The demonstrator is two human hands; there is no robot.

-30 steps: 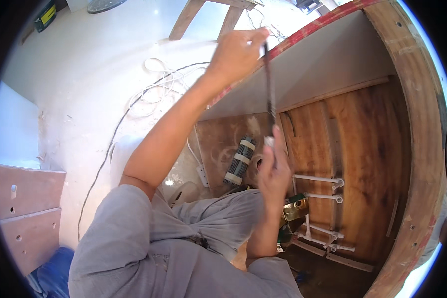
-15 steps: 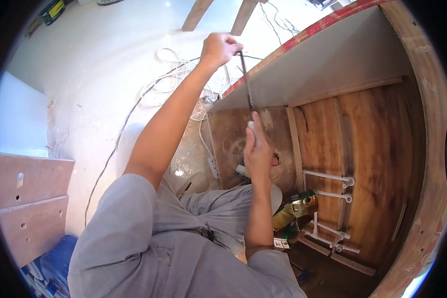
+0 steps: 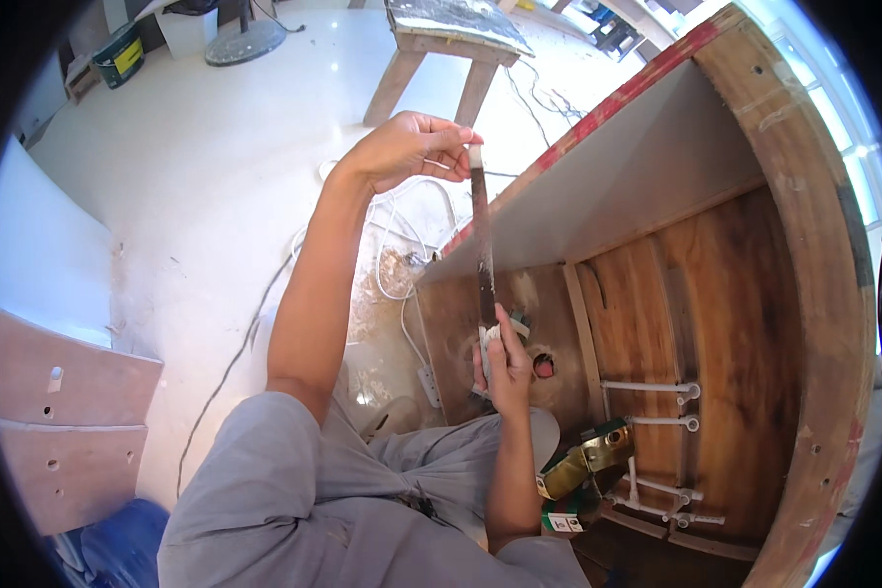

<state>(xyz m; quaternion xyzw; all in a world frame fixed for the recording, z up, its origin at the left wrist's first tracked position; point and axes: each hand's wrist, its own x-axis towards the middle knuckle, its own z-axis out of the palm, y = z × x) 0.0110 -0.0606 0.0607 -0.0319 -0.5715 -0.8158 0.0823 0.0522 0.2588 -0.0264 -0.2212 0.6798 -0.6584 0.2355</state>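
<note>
A long flat file [image 3: 482, 230], dark with pale dust on it, stands nearly upright in front of me. White material covers both of its ends. At the top end, my left hand [image 3: 412, 152] pinches it between thumb and fingertips. Lower down, my right hand [image 3: 508, 370] is closed round the white lower end, its index finger lying along the file. Just beyond that hand is a brown wooden panel [image 3: 451, 309] of an open wooden cabinet frame [image 3: 813, 196], with a reddish hole or spot near my fingers.
White pipe-like fittings [image 3: 647, 388] line the cabinet's inside at the right. A brass-coloured roll or can [image 3: 583, 461] lies by my right forearm. White cable [image 3: 392, 225] loops across the floor. A wooden stool [image 3: 461, 49] stands ahead; drilled pinkish panels [image 3: 69, 392] stand left.
My view has tilted upward, bringing the stool's top into sight. Both hands sit lower in the picture, and the file has turned to show its broad face.
</note>
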